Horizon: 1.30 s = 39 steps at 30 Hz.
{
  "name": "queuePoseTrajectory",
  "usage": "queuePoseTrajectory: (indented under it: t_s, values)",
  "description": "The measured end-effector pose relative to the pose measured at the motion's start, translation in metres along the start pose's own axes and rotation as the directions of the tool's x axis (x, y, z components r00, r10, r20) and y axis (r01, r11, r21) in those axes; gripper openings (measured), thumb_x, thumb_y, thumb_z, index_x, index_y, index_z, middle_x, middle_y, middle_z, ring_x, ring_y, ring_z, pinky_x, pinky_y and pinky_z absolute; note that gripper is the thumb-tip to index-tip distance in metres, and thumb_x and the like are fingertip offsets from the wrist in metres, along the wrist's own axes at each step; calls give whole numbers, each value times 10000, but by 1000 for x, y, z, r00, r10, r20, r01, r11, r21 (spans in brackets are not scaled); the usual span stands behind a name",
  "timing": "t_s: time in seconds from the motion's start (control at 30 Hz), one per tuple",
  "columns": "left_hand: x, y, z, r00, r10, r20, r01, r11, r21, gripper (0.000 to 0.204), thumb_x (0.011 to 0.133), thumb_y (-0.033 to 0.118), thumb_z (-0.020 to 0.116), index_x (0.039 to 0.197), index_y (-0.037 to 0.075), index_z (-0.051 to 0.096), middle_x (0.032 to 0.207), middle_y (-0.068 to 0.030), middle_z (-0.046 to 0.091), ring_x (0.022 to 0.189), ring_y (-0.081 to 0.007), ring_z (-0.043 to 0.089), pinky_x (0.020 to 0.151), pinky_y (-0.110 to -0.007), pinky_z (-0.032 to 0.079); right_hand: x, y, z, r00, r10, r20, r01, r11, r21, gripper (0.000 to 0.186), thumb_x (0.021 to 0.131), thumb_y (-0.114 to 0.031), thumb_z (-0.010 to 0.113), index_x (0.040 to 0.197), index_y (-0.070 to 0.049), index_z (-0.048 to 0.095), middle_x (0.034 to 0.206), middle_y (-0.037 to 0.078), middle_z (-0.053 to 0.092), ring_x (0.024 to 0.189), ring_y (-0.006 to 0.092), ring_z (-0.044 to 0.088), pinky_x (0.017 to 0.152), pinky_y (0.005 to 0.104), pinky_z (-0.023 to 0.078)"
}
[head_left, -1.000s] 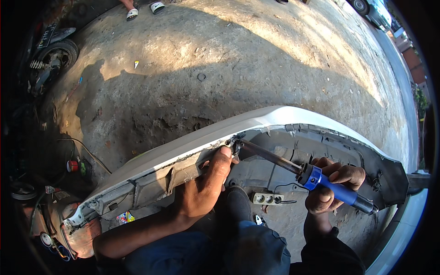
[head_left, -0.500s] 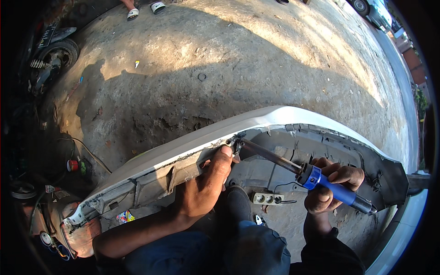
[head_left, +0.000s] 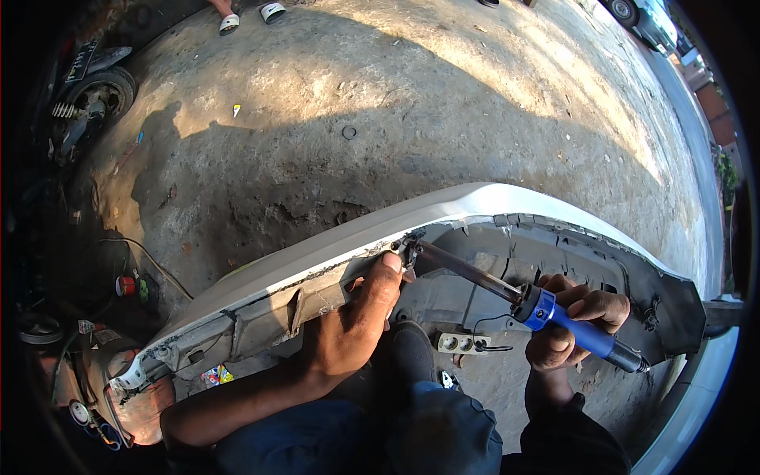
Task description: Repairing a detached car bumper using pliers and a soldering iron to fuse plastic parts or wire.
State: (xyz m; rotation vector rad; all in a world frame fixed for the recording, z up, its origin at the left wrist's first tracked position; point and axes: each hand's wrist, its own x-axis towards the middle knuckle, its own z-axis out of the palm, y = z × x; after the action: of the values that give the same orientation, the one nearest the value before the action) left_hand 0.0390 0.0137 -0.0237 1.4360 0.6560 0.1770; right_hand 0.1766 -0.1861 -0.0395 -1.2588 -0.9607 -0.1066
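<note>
A white car bumper lies across in front of me, its grey inner side turned toward me. My left hand grips its edge, thumb pressed on top beside a dark, melted-looking patch; the other fingers are partly hidden underneath. In my right hand is a soldering iron with a blue handle and a long metal shaft. The shaft points to the left and its tip touches the dark patch, just right of my left thumb. My right fingers are wrapped around the handle.
A white power strip with a dark cord lies on the ground behind the bumper, near my shoe. At the left stand a rusty orange tank with a gauge and a motorcycle wheel. Another person's sandalled foot shows at the top.
</note>
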Motion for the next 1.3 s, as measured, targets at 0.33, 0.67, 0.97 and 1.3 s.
queuePoseTrajectory:
  t_s: [0.33,0.67,0.97,1.3]
  values:
    - [2,-7,-2,1000,18,13,-18,1000,-13,315,1005,296,561,832,46,642,605,39,482,532,-58,458,492,-245,363,-3,1,-1,1000,-4,-8,3,1000,-10,511,845,-361,782,967,-98,361,647,20,466,534,138,467,581,336,452]
    - [1,-3,2,1000,-10,-19,9,1000,-28,319,1007,292,555,833,39,642,599,35,483,526,-63,458,492,-253,365,-3,-2,1,997,44,-62,-44,999,-6,510,828,-355,800,961,-97,381,646,13,475,540,128,477,615,348,484]
    - [3,-9,0,999,33,-1,-33,999,-22,259,993,252,582,898,25,659,622,12,520,545,-72,484,505,-254,396,-12,-5,13,978,27,-205,-41,997,-64,513,817,-337,811,975,-79,396,714,5,468,576,66,483,660,347,573]
    - [8,-7,-14,989,115,90,-125,986,109,440,1064,357,382,840,16,548,611,-11,423,527,-128,416,497,-303,338,-7,-18,40,919,75,-387,-117,989,-87,532,818,-358,801,949,-54,385,760,10,421,575,78,432,525,239,497]
